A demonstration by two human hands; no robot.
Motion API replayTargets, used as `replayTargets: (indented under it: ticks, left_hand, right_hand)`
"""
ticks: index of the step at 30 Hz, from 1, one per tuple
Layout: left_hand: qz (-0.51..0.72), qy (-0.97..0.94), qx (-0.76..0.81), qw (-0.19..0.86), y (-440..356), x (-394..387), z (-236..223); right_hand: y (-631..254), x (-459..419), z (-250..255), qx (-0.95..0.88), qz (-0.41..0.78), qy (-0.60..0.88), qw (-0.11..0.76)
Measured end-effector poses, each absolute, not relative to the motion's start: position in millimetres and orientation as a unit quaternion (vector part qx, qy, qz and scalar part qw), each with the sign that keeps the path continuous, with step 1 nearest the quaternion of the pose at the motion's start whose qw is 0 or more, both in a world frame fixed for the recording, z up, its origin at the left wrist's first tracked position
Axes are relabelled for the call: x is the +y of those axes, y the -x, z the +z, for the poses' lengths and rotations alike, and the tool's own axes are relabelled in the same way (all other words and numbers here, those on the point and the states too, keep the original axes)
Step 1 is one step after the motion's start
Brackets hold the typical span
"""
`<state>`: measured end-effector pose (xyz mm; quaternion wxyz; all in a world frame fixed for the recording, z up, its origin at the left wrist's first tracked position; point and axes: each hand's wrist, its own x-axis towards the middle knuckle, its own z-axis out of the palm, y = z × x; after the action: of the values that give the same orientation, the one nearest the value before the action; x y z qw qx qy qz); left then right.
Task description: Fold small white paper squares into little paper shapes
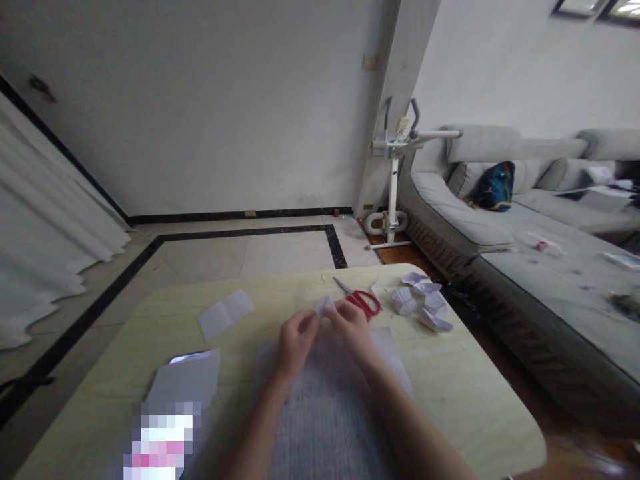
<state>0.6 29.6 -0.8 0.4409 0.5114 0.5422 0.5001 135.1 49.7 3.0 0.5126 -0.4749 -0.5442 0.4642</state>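
Observation:
Between my two hands is a small folded piece of white paper point(323, 305), pinched at both sides above the table. My left hand point(296, 340) grips its left edge with thumb and fingers. On the right edge, my right hand point(353, 327) closes its fingertips, which partly hide the paper. Just beyond the right hand lie scissors point(364, 301) with red handles, blades pointing away to the left. Under my forearms a greyish sheet or mat point(330, 407) covers the near middle of the table.
The pale wooden table point(475, 400) holds several folded paper pieces point(425, 301) at right, a creased white sheet point(225, 315) at left and a paper stack point(185, 380) near a pixelated bright screen point(160, 443). A grey sofa point(540, 280) and white exercise machine point(393, 187) stand beyond.

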Motion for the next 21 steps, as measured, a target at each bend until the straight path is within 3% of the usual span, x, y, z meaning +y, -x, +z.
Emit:
replayTargets:
  ticks: [8, 21]
  left_hand:
    - [0.477, -0.568, 0.546, 0.39, -2.4, 27.4, -4.0]
    - [0.486, -0.543, 0.539, 0.423, -3.1, 25.9, 1.4]
  right_hand:
    - [-137.5, 50.6, 10.8, -0.538, 0.418, 0.476, 0.555]
    - [-137.3, 49.6, 11.5, -0.513, 0.452, 0.485, 0.545]
